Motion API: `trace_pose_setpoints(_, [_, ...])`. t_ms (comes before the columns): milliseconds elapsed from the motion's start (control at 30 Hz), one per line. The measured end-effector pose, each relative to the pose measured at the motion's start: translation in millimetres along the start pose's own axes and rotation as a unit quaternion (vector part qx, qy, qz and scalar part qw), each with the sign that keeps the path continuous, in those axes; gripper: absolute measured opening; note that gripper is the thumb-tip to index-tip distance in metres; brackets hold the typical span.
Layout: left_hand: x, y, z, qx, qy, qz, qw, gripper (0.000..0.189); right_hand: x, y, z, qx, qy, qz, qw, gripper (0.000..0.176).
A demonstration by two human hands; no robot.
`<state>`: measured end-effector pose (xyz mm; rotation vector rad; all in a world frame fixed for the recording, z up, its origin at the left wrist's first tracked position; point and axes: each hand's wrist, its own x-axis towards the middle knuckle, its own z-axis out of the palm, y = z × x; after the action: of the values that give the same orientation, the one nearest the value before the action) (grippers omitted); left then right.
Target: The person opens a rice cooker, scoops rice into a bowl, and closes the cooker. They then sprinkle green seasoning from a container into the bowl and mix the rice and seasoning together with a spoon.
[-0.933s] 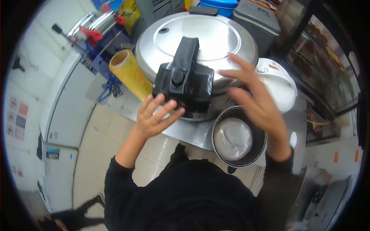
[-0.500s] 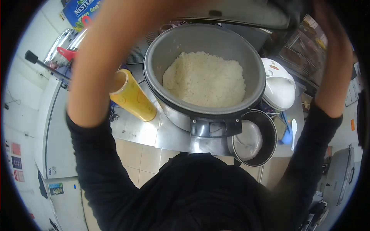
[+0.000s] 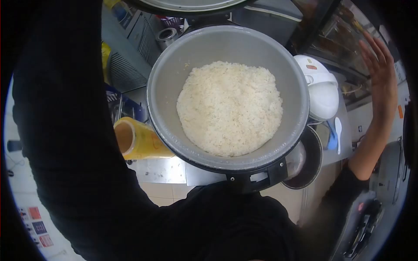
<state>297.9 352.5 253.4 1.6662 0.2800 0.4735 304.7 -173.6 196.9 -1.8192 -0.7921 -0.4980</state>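
"What is nearest the person?"

"The left sleeve, lifted along the side of the view. The left hand is out of the frame, so its grip cannot be told."

"And in front of the chest?"

"The black handle, then the big cooker on the counter. Its mouth is uncovered, and the rice lies inside in a broad, low mound, below the rim."

"What sits close enough to be knocked?"

"The dark pot is partly hidden under the cooker's right front rim, and the yellow roll leans just beside its left. The elbows probably do best kept clear of both."

"Farther out on the right?"

"The white spoon, then the small white cooker. Beyond them the right hand is raised, fingers extended and a little spread, with nothing in it."

"And farthest?"

"The lid, stood back past the far rim and cut off by the frame. The step seems to be opening it. Done well, that likely means swinging it fully back, keeping sleeves and forearms off the rim, and trusting it only once it stays up unaided."
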Motion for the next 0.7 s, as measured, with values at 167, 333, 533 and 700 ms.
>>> trace_pose_setpoints(167, [6.5,-0.6,-5.4,-0.067,-0.027,-0.056,0.996,0.079,-51.4,25.9,-33.2,-0.054,0.046,0.105,0.992,0.053])
trace_pose_setpoints(333, [15.9,3.2,-29.5,-0.082,-0.088,-0.122,0.985,0.093,-120.0,64.0,-58.3,0.133,0.068,0.242,0.959,0.052])
trace_pose_setpoints(533, [36.5,-58.1,-24.2,-0.197,0.058,-0.047,0.978,0.095,-179.1,73.2,-71.7,0.215,0.167,0.317,0.909,0.052])
trace_pose_setpoints(700, [53.7,-41.8,-23.7,-0.284,0.020,-0.065,0.956,0.108,-214.4,89.4,-114.0,0.095,0.283,0.347,0.889,0.044])
